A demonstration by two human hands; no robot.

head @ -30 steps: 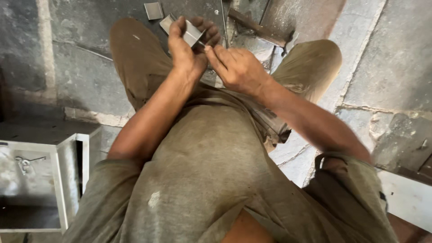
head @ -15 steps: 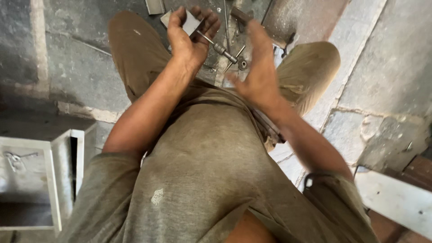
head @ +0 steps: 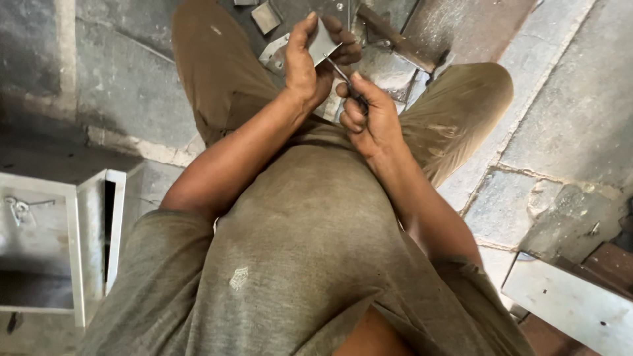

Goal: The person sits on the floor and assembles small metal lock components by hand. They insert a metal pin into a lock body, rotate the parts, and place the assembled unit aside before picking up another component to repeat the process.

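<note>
- The left hand was closed around a small metal plate, thumb on the near face and fingers curled over the far edge; the plate was held tilted, above the lap.
- The right hand was closed in a pinch on a thin metal tool, probably a screwdriver, just below and to the right of the plate. Its tip met the plate's lower edge; the exact contact point was hidden by the fingers.
- Judgement: for good work at this step, the plate should be held firm against the palm, the tool kept in line with the fastener, and pressure applied steadily so the tip does not slip toward the left fingers.
- Beyond the plate, on the stone floor, lay another bent metal piece and a small square offcut.
- Well to the left of the plate stood a white metal box with its door open.
- Far to the lower right of the plate lay a pale flat sheet.
</note>
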